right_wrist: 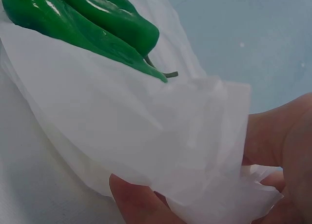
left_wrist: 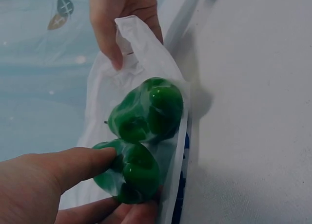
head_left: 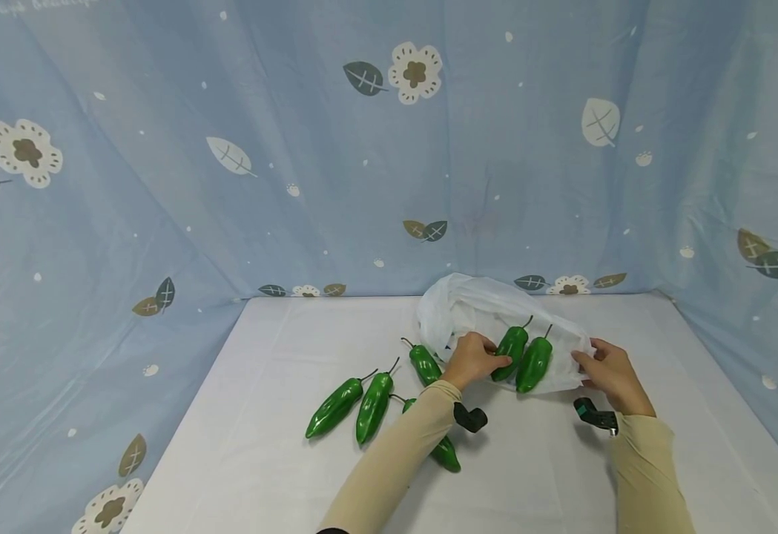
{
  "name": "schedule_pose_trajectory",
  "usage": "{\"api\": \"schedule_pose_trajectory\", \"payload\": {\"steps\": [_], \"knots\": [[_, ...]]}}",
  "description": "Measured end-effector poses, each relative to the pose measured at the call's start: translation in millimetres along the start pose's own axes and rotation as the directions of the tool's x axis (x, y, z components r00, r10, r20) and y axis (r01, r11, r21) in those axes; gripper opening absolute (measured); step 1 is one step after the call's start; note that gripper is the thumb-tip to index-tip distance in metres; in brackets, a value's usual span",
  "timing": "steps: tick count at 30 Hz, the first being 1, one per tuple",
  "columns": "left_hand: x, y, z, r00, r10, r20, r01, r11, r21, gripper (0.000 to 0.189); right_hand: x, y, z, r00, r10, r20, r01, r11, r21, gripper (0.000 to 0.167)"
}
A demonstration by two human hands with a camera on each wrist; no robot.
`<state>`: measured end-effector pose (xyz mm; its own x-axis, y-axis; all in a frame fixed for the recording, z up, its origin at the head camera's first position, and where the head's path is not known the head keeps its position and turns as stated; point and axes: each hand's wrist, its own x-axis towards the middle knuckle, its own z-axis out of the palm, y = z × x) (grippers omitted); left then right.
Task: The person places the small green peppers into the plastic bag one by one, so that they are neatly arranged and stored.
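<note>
A white translucent plastic bag (head_left: 482,294) lies at the back right of the table. Two long green chili peppers lie side by side against it; whether they are inside or on top I cannot tell. My left hand (head_left: 472,359) pinches the left pepper (head_left: 512,351), with thumb above and fingers below in the left wrist view. The other pepper (head_left: 534,365) lies right beside it, untouched by my fingers. My right hand (head_left: 615,377) holds the bag's right edge, and the plastic (right_wrist: 146,121) bunches between thumb and fingers in the right wrist view.
To the left, two more peppers, one pepper (head_left: 334,409) and another pepper (head_left: 374,408), lie side by side. One pepper (head_left: 423,363) lies behind my left wrist, and another pepper (head_left: 445,454) is partly hidden under my forearm. A patterned blue curtain (head_left: 322,163) hangs behind the white table (head_left: 242,460).
</note>
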<state>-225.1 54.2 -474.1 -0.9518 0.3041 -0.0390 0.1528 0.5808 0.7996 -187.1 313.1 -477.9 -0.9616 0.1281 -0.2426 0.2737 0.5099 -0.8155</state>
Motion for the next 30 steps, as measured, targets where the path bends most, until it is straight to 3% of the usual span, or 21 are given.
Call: {"api": "schedule_pose_trajectory", "payload": {"steps": [14, 30], "knots": [[3.2, -0.9, 5.8, 0.999, -0.042, 0.003, 0.042, 0.999, 0.021, 0.033, 0.7, -0.8, 0.2, 1.000, -0.003, 0.003, 0.003, 1.000, 0.004, 0.061], [2.1, -0.1, 9.5, 1.000, -0.013, 0.010, 0.012, 0.999, 0.041, 0.035, -1.3, -1.5, -0.7, 1.000, -0.006, 0.012, 0.006, 1.000, 0.002, 0.060]]}}
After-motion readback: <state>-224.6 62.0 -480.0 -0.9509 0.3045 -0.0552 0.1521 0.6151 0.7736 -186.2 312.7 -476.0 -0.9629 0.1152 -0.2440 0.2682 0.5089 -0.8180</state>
